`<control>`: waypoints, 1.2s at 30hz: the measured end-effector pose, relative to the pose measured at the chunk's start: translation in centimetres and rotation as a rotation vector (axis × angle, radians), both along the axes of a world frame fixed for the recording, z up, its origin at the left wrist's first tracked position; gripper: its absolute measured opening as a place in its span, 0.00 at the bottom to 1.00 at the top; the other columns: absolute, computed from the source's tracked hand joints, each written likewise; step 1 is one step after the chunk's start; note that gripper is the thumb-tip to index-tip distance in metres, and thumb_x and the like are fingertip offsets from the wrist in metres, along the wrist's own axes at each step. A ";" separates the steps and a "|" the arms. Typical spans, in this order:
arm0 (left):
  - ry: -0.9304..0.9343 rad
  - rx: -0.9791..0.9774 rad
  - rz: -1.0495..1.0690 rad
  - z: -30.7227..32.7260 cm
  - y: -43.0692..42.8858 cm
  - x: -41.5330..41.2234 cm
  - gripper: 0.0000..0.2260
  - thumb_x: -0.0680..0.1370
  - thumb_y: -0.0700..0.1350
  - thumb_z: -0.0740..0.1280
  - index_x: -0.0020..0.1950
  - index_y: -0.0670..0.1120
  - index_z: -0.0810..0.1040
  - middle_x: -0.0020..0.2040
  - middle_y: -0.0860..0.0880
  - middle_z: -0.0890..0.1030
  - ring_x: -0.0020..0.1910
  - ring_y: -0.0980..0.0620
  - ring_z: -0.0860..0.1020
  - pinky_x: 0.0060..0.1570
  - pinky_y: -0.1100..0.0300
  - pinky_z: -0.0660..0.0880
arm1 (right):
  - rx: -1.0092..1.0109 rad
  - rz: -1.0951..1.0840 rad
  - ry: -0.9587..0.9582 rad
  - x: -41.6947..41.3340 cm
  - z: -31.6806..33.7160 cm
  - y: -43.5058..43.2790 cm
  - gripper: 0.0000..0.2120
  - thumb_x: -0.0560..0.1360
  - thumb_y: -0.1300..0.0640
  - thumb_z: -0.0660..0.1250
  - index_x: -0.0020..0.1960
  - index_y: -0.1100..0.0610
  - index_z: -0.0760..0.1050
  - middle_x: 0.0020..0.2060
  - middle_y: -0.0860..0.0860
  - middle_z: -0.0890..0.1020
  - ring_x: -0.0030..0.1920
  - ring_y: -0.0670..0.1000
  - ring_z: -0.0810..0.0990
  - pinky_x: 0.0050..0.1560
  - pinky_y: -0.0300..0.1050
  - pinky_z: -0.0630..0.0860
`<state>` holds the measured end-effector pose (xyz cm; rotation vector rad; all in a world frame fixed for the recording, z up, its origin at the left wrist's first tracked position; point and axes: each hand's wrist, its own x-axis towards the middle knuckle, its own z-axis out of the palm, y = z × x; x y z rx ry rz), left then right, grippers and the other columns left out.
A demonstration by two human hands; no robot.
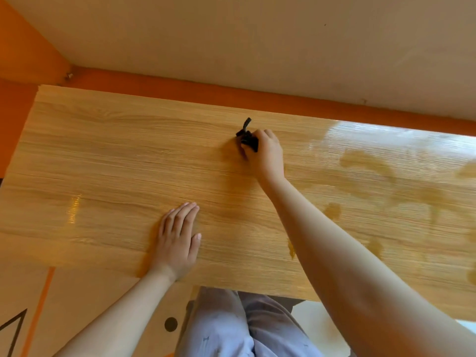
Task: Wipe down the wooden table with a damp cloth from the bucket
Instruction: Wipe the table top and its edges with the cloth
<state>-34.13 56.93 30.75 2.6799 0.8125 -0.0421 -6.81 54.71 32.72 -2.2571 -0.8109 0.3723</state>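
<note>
A light wooden table (108,155) fills most of the view. My right hand (265,153) reaches out to the far middle of the top and is closed on a small dark cloth (247,139), bunched up and pressed on the wood, with one strip sticking up. My left hand (179,238) lies flat near the front edge, palm down, fingers together, holding nothing. Wet streaks and shiny patches (373,176) cover the right part of the table. No bucket is in view.
The table's far edge runs along an orange skirting (231,92) under a cream wall (231,39). My legs in pale trousers (231,328) stand at the front edge. The floor at the lower left carries orange and black markings (38,305).
</note>
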 end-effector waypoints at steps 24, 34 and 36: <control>-0.022 0.016 0.005 0.1 -0.2 0.1 0.25 0.76 0.49 0.55 0.70 0.39 0.68 0.70 0.43 0.70 0.69 0.43 0.67 0.68 0.46 0.62 | -0.046 -0.197 -0.014 1.0 0.3 -10.6 0.08 0.73 0.56 0.69 0.49 0.59 0.78 0.45 0.51 0.76 0.47 0.53 0.74 0.43 0.40 0.64; -0.008 0.018 0.004 0.0 -0.1 -0.1 0.25 0.76 0.50 0.54 0.71 0.40 0.67 0.71 0.43 0.69 0.70 0.43 0.65 0.69 0.47 0.59 | -0.089 -0.225 -0.009 -2.4 0.4 -12.3 0.08 0.70 0.60 0.71 0.47 0.60 0.77 0.46 0.54 0.77 0.48 0.55 0.75 0.44 0.39 0.62; -0.001 0.023 0.003 0.1 -0.1 -0.1 0.26 0.76 0.50 0.54 0.71 0.40 0.67 0.71 0.43 0.69 0.70 0.43 0.65 0.69 0.47 0.60 | -0.071 -0.057 0.016 -6.7 0.2 -10.2 0.09 0.70 0.58 0.71 0.49 0.59 0.77 0.47 0.53 0.77 0.49 0.54 0.73 0.43 0.41 0.64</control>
